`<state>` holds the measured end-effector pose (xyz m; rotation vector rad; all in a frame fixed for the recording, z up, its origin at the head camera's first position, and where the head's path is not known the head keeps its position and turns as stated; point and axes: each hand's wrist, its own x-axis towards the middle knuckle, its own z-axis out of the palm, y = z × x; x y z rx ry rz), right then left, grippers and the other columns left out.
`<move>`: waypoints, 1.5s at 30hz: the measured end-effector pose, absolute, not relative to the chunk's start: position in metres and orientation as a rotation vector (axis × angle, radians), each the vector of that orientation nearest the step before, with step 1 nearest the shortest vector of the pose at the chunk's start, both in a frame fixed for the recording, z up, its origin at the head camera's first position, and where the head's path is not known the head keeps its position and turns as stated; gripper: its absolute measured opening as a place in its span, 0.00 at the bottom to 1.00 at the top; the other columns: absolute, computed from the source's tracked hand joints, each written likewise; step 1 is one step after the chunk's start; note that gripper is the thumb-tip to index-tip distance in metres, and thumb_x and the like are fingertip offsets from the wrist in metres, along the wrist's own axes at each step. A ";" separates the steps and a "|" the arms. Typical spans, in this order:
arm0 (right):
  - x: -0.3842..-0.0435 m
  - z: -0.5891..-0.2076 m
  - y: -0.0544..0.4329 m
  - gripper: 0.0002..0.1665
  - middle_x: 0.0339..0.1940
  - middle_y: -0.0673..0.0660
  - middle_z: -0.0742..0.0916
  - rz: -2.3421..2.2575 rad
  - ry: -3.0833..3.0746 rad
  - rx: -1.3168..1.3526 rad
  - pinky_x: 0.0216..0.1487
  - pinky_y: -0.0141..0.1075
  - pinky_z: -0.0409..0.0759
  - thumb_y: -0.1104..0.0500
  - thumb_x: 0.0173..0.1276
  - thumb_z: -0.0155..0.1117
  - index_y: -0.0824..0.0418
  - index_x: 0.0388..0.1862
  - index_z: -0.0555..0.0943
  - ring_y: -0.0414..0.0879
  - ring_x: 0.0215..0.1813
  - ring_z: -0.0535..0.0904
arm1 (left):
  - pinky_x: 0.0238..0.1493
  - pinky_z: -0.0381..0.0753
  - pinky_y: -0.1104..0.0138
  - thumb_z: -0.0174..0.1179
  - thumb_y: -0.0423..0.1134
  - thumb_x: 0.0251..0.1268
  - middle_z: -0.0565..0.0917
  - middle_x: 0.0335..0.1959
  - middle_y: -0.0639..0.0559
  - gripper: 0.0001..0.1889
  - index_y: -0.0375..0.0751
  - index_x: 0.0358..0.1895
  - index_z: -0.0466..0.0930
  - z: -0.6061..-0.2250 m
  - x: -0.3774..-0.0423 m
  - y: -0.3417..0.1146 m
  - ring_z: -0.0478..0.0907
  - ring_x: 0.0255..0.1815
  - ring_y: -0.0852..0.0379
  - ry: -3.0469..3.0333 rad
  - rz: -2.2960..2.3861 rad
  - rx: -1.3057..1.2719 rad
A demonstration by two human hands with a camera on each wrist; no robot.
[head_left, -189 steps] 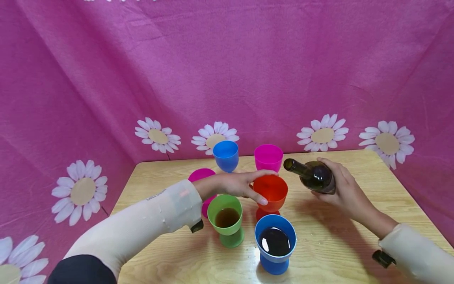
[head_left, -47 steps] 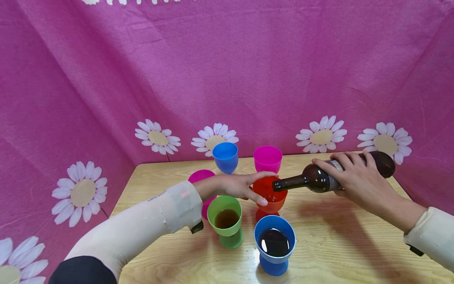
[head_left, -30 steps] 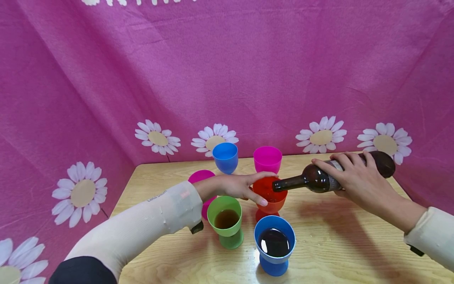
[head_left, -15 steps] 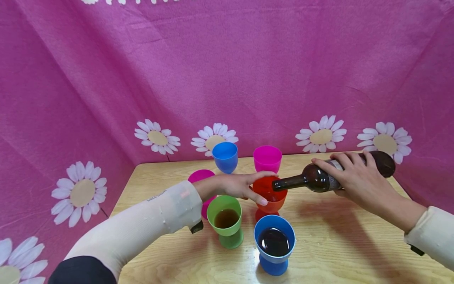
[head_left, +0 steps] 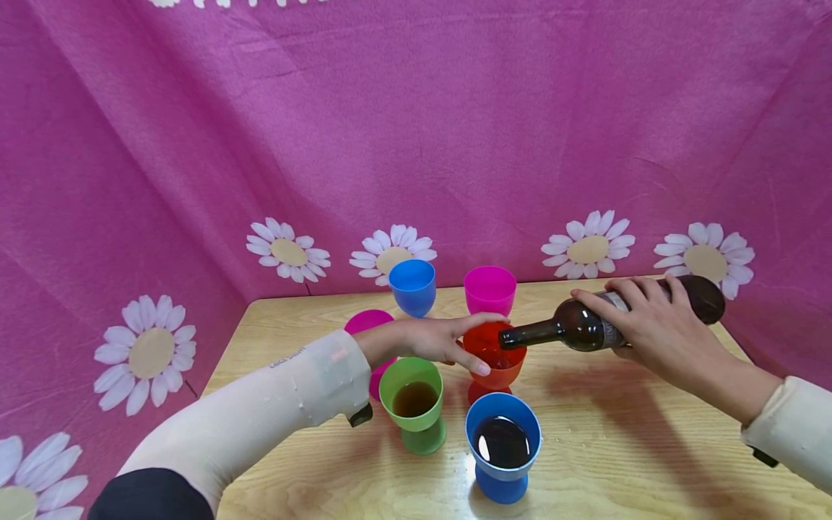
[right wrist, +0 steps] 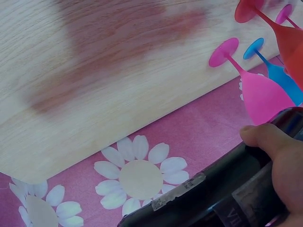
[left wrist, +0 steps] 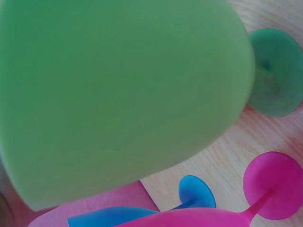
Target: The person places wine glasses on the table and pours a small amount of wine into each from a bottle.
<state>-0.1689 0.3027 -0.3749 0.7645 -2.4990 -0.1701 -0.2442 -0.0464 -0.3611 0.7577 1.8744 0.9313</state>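
My left hand (head_left: pixel 432 339) holds the bowl of an orange-red goblet (head_left: pixel 503 377), its thumb on the near side and fingers reaching round the far rim. With my right hand (head_left: pixel 656 325) I grip a dark wine bottle (head_left: pixel 578 326) around its labelled body. The bottle lies almost level, and its mouth hangs over the orange-red goblet's opening, where some liquid glints. In the right wrist view, the thumb of that hand (right wrist: pixel 279 156) lies along the bottle (right wrist: pixel 203 189). A green goblet (left wrist: pixel 128 94) fills most of the left wrist view, hiding the left hand there.
Closest to me stands a blue goblet (head_left: pixel 500 484) with dark liquid; the green goblet (head_left: pixel 422 437) beside it holds brown liquid. Behind are another blue goblet (head_left: pixel 414 289) and two pink goblets (head_left: pixel 490 290). The wooden table (head_left: pixel 598 462) meets a pink flowered cloth (head_left: pixel 416 130).
Since the oldest frame, the right hand has tipped the bottle nearly level and brought its mouth over the orange-red goblet. The left hand has stayed put. Over the last second both hands look still.
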 end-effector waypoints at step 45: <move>-0.170 -0.373 0.303 0.66 0.57 0.67 0.79 -0.180 -2.489 0.764 0.55 0.75 0.69 0.50 0.33 0.92 0.42 0.75 0.69 0.69 0.54 0.75 | 0.60 0.77 0.54 0.67 0.43 0.69 0.65 0.77 0.52 0.44 0.70 0.81 0.51 -0.360 -0.244 -0.045 0.62 0.75 0.49 1.900 0.909 0.747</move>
